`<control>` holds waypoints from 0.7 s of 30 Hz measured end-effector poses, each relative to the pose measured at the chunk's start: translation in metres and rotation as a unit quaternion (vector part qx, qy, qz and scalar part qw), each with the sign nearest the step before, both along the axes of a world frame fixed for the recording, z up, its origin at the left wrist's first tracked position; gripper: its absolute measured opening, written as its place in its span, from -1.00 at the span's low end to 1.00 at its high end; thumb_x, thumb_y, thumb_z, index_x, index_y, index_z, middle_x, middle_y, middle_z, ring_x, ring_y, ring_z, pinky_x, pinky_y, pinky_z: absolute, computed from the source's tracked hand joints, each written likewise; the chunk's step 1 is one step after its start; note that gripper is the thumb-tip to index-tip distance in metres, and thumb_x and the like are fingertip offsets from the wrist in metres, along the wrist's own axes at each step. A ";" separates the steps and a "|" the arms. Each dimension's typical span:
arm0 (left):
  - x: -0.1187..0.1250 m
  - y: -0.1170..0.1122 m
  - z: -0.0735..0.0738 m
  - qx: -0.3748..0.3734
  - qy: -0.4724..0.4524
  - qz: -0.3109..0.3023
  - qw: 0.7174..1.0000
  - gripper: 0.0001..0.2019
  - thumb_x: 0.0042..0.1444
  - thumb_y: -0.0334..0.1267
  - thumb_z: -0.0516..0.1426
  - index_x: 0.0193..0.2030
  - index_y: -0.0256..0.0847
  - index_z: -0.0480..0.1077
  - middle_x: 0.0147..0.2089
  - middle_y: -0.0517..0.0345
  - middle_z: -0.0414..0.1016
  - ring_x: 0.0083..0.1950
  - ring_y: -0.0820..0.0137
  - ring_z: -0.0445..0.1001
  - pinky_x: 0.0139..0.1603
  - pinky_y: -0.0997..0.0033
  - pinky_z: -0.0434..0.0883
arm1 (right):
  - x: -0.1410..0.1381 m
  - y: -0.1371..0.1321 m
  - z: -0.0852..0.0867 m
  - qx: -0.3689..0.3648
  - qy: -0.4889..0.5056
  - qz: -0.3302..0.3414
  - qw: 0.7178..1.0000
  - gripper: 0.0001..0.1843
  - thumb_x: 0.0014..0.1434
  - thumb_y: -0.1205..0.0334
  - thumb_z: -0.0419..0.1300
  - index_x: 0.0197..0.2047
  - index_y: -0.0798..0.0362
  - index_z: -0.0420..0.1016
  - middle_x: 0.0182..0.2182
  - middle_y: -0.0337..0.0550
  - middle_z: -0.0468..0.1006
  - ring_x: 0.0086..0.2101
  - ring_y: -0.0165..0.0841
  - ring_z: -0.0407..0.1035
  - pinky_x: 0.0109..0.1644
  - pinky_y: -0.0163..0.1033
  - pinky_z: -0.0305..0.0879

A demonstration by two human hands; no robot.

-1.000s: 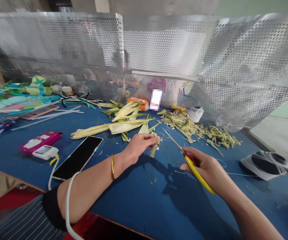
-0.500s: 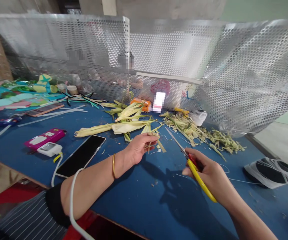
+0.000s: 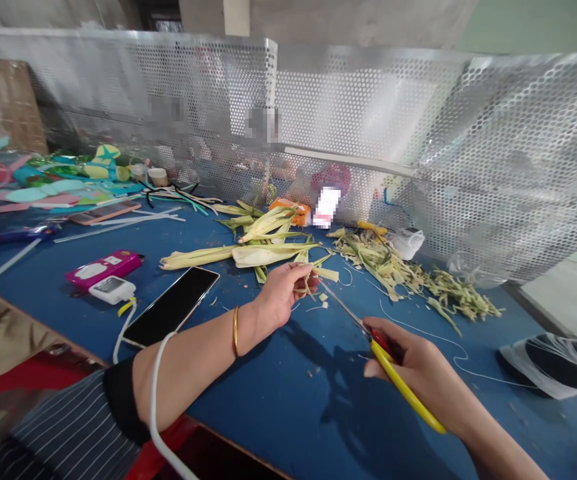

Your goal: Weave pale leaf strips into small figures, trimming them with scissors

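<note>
My left hand [image 3: 284,291] is closed in a pinch on a few thin leaf strips [image 3: 309,285] just above the blue table [image 3: 278,400]. It wears a gold bangle at the wrist. My right hand [image 3: 413,373] grips yellow-handled scissors [image 3: 368,333]. Their blades point up and left, and the tips reach the strips under my left fingers. Long pale green leaves [image 3: 253,250] lie just beyond my left hand.
A pile of leaf trimmings [image 3: 408,273] lies at the back right. A black phone [image 3: 171,307], a white charger [image 3: 113,289] and a pink device [image 3: 103,265] sit left. A perforated metal screen [image 3: 368,133] walls the far side. A thread spool [image 3: 553,353] rests at right.
The scissor tips have moved left to meet the strips in my left hand. A short leaf piece that hung from my left fingers is gone; small cut bits lie on the table.
</note>
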State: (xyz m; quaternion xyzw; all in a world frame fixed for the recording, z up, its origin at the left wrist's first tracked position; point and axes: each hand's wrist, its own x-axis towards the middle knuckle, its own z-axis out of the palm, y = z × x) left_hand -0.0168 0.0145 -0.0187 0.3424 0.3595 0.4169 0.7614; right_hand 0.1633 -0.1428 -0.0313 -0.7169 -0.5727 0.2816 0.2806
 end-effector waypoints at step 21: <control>0.000 -0.007 0.001 -0.071 0.000 -0.010 0.997 -0.90 0.09 -0.35 0.23 -0.42 -0.31 0.53 -0.31 0.06 0.57 -0.38 0.52 0.46 -0.44 0.55 0.32 | -0.009 0.003 0.000 0.065 -0.147 -0.038 0.986 -0.39 -0.01 -0.15 0.29 0.08 -0.06 0.51 -0.41 -0.26 0.59 -0.44 -0.32 0.41 -0.39 -0.33 0.32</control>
